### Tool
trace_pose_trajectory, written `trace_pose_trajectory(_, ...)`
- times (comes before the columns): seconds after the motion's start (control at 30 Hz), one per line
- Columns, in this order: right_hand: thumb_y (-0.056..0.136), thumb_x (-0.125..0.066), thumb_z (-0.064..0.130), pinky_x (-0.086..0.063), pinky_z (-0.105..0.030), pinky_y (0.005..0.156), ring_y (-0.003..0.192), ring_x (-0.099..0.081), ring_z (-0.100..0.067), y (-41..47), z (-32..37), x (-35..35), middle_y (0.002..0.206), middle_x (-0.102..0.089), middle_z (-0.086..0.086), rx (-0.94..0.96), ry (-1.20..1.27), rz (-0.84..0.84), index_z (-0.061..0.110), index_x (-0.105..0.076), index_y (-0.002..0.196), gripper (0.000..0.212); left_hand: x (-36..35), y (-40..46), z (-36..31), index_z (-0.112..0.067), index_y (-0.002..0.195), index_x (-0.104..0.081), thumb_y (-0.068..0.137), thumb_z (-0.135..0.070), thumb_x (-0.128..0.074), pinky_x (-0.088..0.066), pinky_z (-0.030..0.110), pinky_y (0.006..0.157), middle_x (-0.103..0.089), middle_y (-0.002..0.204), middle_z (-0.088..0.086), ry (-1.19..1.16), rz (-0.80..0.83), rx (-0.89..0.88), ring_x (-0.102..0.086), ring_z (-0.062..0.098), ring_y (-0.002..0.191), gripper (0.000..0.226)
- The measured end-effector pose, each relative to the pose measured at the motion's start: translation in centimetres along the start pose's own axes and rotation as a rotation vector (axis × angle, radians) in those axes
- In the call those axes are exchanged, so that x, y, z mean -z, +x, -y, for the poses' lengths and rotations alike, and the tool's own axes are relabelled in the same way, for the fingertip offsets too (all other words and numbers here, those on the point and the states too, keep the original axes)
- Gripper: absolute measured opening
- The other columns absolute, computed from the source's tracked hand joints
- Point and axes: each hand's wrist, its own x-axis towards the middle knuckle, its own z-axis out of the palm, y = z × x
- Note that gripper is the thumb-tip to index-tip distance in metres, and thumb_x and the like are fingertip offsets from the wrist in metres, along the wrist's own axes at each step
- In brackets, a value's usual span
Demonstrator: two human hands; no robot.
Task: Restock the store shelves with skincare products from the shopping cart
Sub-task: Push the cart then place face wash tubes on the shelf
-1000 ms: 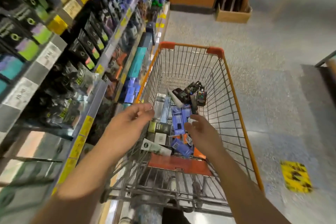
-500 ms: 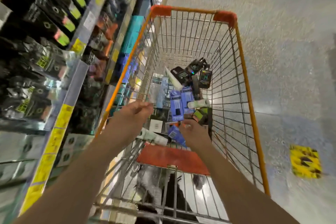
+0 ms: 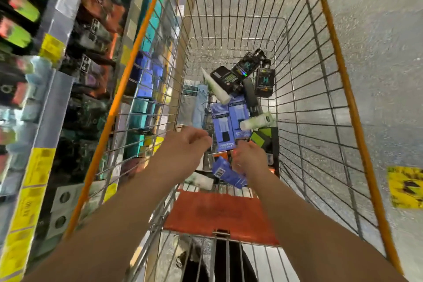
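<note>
Your two hands were down in the shopping cart [image 3: 357, 119]. Left hand [image 3: 183, 151]: loosely curled, held nothing. Right hand [image 3: 249, 158]: grip on one blue box [image 3: 220, 168] could not be told. Count: two upright blue boxes [image 3: 231, 121], two white tubes [image 3: 256, 121], shelves [image 3: 52, 103] beside, left.

Bare forearms, no sleeves, left hand [image 3: 186, 146], right hand [image 3: 249, 158]
</note>
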Motion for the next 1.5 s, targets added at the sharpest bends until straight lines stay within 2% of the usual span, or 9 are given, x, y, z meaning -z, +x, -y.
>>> trace_pose_trajectory(0.13,0.104,-0.056,0.022,-0.043,-0.018,0.040,0.048,-0.058,-0.011,2.0,0.7,-1.3,0.080,-0.062,-0.005,0.045,0.106,-0.131,0.008,-0.059,0.117,0.020,-1.3,1.8,0.7,-0.042,0.116,-0.065,0.098,-0.047,-0.059,-0.045,0.024,0.064,-0.066,0.108,-0.017,0.042,0.050,0.012,-0.063,0.004,0.088,0.020)
trace_pose_trajectory(0.27,0.105,-0.057,0.032,-0.042,-0.028,0.070,0.087,-0.057,-0.020,4.7,1.5,-2.5,0.124,-0.065,-0.009,0.269,-0.102,-0.286,0.018,-0.038,0.155,0.055,-2.1,3.3,1.0,-0.042,0.120,-0.062,0.100,-0.047,-0.056,-0.046,0.019,0.067,-0.064,0.107,-0.020,0.089,0.087,0.006,-0.061,0.000,0.090,0.021)
trace_pose_trajectory(0.4,0.105,-0.052,0.039,-0.046,-0.036,0.069,0.087,-0.060,-0.029,7.9,1.9,-2.4,0.125,-0.061,-0.018,0.269,-0.393,-0.247,0.031,-0.017,0.164,0.069,-2.2,4.2,1.4,-0.041,0.117,-0.063,0.099,-0.048,-0.057,-0.050,0.022,0.077,-0.066,0.099,-0.020,0.096,0.086,0.005,-0.064,0.002,0.088,0.020)
trace_pose_trajectory(0.73,0.105,-0.049,0.042,-0.040,-0.035,0.076,0.092,-0.056,-0.033,10.0,2.7,-1.8,0.119,-0.067,-0.017,0.280,-0.480,-0.236,0.022,-0.047,0.147,0.047,-1.6,3.8,2.6,-0.041,0.125,-0.063,0.098,-0.052,-0.055,-0.051,0.026,0.084,-0.064,0.114,-0.024,0.135,0.081,0.032,-0.059,-0.006,0.095,0.029)
trace_pose_trajectory(0.87,0.108,-0.044,0.043,-0.043,-0.036,0.081,0.115,-0.061,-0.037,10.1,2.9,-2.3,0.132,-0.066,-0.014,0.259,-0.389,-0.321,0.021,-0.055,0.146,0.045,-1.5,3.7,2.8,-0.041,0.127,-0.062,0.098,-0.052,-0.055,-0.049,0.025,0.085,-0.063,0.112,-0.025,0.151,0.091,0.027,-0.057,-0.008,0.097,0.032)
trace_pose_trajectory(1.0,0.108,-0.047,0.035,-0.048,-0.045,0.100,0.127,-0.056,-0.038,8.6,2.7,-3.1,0.145,-0.058,-0.015,0.176,-0.192,-0.386,0.022,-0.041,0.158,0.052,-1.0,3.1,3.4,-0.040,0.129,-0.061,0.098,-0.051,-0.055,-0.045,0.020,0.076,-0.061,0.109,-0.026,0.153,0.098,0.020,-0.057,-0.009,0.090,0.033)
trace_pose_trajectory(1.13,0.104,-0.054,0.029,-0.055,-0.044,0.090,0.104,-0.063,-0.037,5.7,1.0,-4.1,0.122,-0.062,-0.014,0.182,-0.079,-0.420,0.028,-0.018,0.164,0.070,-0.2,1.7,3.5,-0.041,0.129,-0.060,0.099,-0.052,-0.054,-0.046,0.021,0.071,-0.060,0.101,-0.026,0.167,0.092,0.009,-0.060,-0.004,0.085,0.032)
trace_pose_trajectory(1.27,0.105,-0.053,0.033,-0.054,-0.042,0.083,0.101,-0.066,-0.033,1.4,0.3,-4.3,0.128,-0.065,-0.014,0.168,-0.056,-0.363,0.012,-0.040,0.153,0.053,0.5,-0.1,2.5,-0.041,0.130,-0.059,0.099,-0.054,-0.053,-0.050,0.029,0.081,-0.063,0.115,-0.023,0.196,0.105,-0.013,-0.061,0.002,0.090,0.034)
trace_pose_trajectory(1.5,0.101,-0.056,0.030,-0.047,-0.035,0.063,0.077,-0.061,-0.024,-10.9,4.0,-5.7,0.088,-0.064,-0.005,0.270,-0.020,-0.205,0.009,-0.060,0.113,0.024,3.5,-5.4,0.1,-0.035,0.122,-0.064,0.100,-0.050,-0.053,-0.050,0.031,0.091,-0.067,0.121,-0.009,0.248,0.105,-0.145,-0.063,0.014,0.108,0.029)
